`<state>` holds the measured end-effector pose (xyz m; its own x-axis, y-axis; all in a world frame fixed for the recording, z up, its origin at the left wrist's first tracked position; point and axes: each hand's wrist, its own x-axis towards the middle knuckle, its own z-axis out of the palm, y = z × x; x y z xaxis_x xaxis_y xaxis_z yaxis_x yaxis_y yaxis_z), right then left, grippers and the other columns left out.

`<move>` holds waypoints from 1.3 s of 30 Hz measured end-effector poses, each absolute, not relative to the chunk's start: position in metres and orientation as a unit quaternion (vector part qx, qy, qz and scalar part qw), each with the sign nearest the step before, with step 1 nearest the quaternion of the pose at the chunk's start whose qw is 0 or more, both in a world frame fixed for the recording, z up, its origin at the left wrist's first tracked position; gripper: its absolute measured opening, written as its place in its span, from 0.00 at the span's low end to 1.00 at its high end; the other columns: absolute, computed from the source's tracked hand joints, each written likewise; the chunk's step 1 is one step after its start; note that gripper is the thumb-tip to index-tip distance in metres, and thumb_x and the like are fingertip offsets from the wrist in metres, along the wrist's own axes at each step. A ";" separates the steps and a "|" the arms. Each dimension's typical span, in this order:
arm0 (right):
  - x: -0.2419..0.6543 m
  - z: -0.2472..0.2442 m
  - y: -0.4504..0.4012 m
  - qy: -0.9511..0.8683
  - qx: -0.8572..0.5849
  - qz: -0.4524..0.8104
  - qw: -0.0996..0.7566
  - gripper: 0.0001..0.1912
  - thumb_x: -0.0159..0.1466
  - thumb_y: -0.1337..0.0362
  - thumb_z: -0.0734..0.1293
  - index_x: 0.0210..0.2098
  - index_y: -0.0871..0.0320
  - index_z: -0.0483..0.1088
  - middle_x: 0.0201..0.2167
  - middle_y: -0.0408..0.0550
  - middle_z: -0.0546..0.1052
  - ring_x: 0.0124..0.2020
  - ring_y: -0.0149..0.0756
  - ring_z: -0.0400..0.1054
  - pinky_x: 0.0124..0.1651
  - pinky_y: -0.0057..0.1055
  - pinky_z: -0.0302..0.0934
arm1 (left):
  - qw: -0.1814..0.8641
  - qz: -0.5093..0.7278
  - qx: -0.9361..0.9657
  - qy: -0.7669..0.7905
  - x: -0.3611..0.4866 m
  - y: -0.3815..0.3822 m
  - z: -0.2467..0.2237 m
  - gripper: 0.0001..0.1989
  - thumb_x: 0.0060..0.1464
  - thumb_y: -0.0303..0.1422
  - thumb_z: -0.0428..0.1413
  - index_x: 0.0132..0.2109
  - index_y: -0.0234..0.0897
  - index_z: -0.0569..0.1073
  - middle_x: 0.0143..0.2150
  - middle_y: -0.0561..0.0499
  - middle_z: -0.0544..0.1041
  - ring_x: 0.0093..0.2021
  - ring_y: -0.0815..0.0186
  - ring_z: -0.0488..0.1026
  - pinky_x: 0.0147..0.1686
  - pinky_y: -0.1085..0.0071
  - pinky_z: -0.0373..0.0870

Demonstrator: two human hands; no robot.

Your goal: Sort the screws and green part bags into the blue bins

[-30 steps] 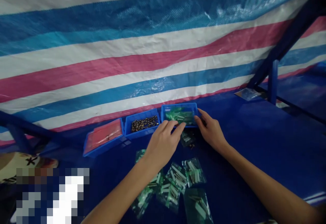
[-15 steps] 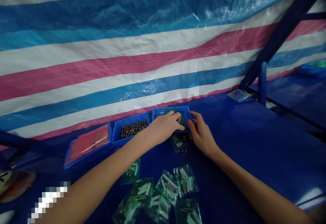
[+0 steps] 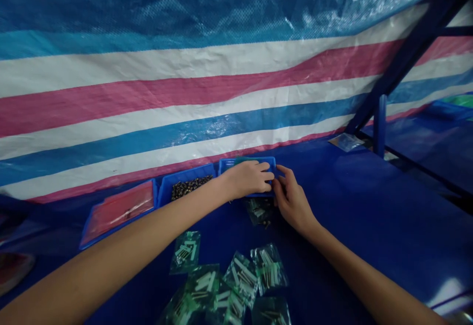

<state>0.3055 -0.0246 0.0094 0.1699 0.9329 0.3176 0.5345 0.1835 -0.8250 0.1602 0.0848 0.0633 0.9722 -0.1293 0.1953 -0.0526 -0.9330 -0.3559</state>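
My left hand [image 3: 249, 178] reaches over the right-hand blue bin [image 3: 272, 161], its fingers curled down into it. Whatever those fingers hold is hidden beneath the hand. A strip of green plastic [image 3: 244, 159] shows behind it at the bin's far rim. My right hand [image 3: 293, 202] grips the bin's right wall between thumb and fingers. Just in front of this bin lies a clear bag [image 3: 257, 210] with small pieces, and a few dark screws [image 3: 265, 224] beside it. Nearer to me are several clear green-tinted bags [image 3: 240, 276] of white plugs and long screws.
Left of the bin stand a blue bin of small dark screws [image 3: 188, 187] and another with red plastic bags [image 3: 121, 209]. A striped tarp [image 3: 207, 88] hangs behind the blue table [image 3: 354, 207]. A blue metal frame [image 3: 380, 125] and a flat packet [image 3: 347, 141] are at the right.
My left hand has shifted slightly right over the bin, covering more of its inside. My right hand stays at the bin's wall. The view has shifted slightly.
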 end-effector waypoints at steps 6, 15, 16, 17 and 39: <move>0.307 0.010 -0.024 -0.587 -0.610 0.227 0.481 0.20 0.70 0.57 0.55 0.59 0.56 0.55 0.29 0.47 0.75 0.25 0.39 0.71 0.28 0.34 0.61 | 0.190 -0.080 -0.977 0.061 0.162 0.095 0.065 0.12 0.63 0.27 0.52 0.34 0.41 0.78 0.43 0.48 0.76 0.46 0.62 0.68 0.36 0.66 0.61; 0.308 0.014 -0.017 -0.557 -0.627 0.254 0.481 0.23 0.68 0.53 0.58 0.58 0.57 0.61 0.23 0.44 0.74 0.17 0.38 0.68 0.24 0.34 0.61 | 0.134 -0.104 -0.985 0.011 0.152 0.093 0.096 0.12 0.65 0.33 0.49 0.42 0.37 0.77 0.43 0.46 0.76 0.42 0.63 0.69 0.42 0.68 0.65; 0.308 0.015 -0.017 -0.555 -0.626 0.258 0.483 0.23 0.68 0.52 0.58 0.58 0.58 0.61 0.22 0.44 0.74 0.17 0.37 0.67 0.23 0.34 0.61 | 0.126 -0.116 -0.985 -0.016 0.144 0.089 0.104 0.13 0.66 0.34 0.48 0.43 0.36 0.76 0.42 0.45 0.75 0.43 0.63 0.69 0.42 0.68 0.65; 0.308 0.015 -0.017 -0.553 -0.626 0.259 0.486 0.23 0.68 0.52 0.59 0.57 0.58 0.62 0.21 0.43 0.73 0.17 0.37 0.67 0.23 0.33 0.61 | 0.116 -0.126 -0.984 -0.047 0.133 0.086 0.112 0.14 0.66 0.35 0.47 0.45 0.36 0.76 0.42 0.45 0.75 0.43 0.63 0.69 0.43 0.68 0.65; 0.322 0.020 -0.022 -0.578 -0.617 0.262 0.465 0.29 0.66 0.46 0.60 0.55 0.61 0.66 0.17 0.41 0.72 0.15 0.34 0.66 0.23 0.30 0.61 | 0.065 -0.044 -0.858 -0.507 0.105 -0.027 0.036 0.19 0.63 0.22 0.46 0.59 0.34 0.67 0.51 0.39 0.70 0.49 0.54 0.69 0.38 0.66 0.73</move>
